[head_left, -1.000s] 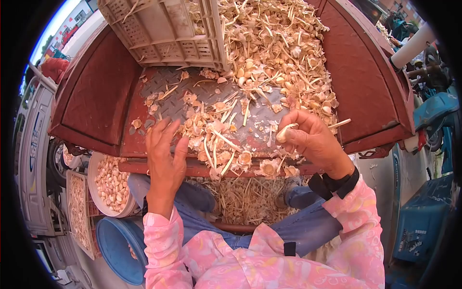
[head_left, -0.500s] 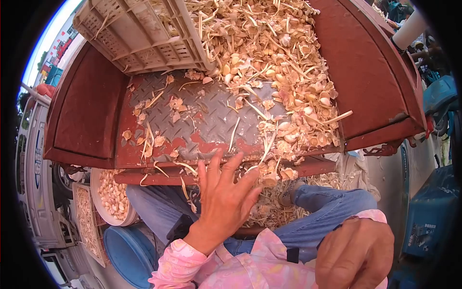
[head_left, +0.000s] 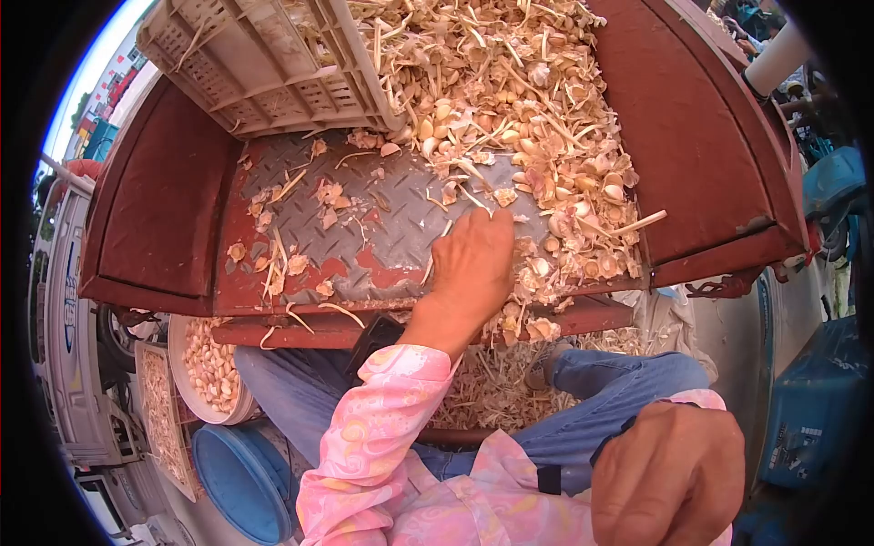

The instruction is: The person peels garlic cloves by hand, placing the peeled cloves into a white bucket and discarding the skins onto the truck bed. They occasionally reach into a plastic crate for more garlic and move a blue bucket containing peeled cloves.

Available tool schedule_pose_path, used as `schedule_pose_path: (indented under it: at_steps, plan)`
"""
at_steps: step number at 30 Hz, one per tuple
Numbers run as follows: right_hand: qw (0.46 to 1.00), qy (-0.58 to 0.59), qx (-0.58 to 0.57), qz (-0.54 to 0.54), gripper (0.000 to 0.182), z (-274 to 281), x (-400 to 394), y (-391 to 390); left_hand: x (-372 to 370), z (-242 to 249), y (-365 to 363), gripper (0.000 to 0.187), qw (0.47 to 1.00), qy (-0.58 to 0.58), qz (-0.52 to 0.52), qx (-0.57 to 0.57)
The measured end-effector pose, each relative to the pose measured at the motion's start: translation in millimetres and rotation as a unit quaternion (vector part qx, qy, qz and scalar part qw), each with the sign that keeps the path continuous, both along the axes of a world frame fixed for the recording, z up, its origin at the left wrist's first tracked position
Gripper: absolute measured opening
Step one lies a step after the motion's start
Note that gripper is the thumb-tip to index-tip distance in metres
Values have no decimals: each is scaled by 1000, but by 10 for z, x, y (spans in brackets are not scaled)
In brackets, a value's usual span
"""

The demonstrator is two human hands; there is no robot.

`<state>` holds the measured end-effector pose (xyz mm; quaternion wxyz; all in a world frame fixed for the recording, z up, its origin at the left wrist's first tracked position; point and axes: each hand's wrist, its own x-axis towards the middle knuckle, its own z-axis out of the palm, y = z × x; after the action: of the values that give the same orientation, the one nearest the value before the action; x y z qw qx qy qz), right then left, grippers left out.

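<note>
Fingers of the left hand (head_left: 471,264) curl down into the pale heap of garlic cloves and dry husks (head_left: 537,136) on the red checker-plate metal bed (head_left: 364,218), gripping unseen; right hand (head_left: 669,473), low and close, looks loosely clenched. Best to rake shallow, dragging cloves clear of stalks.

A pale plastic crate (head_left: 264,64) lies tipped at the upper left of the red metal cart bed (head_left: 164,209). Below the bed's edge, a white bowl (head_left: 187,382) holds peeled cloves, with a blue tub (head_left: 238,473) just beneath it and a flat tray (head_left: 162,420) alongside.
</note>
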<state>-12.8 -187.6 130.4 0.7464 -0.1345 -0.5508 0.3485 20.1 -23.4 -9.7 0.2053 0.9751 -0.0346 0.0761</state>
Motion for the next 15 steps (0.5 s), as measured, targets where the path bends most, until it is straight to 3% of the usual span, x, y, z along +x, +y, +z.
schedule_pose_path:
  at_steps: [2, 6, 9, 11, 13, 15]
  plan:
    - [1000, 4, 6, -4, 5, 5, -20, 19, -82, -12, 107, 26, 998, -50, 25, -3]
    - [1000, -6, 7, -10, 7, -2, -11, 67, -263, 41, 352, 25, 966, -69, 67, -239]
    - [1000, -15, -4, -15, 10, 13, 20, 81, -399, 164, 407, 19, 810, 41, 92, -578]
    - [1000, -2, 15, -17, 5, -20, 17, 102, -432, 202, 478, 20, 721, 49, 80, -687]
    - [997, 45, 52, -25, 15, -195, -14, 99, -475, 176, 537, 23, 590, 75, 77, -800]
    - [995, 10, 18, -102, 15, -398, 206, 159, -532, 115, 617, 27, 514, 94, 54, -851]
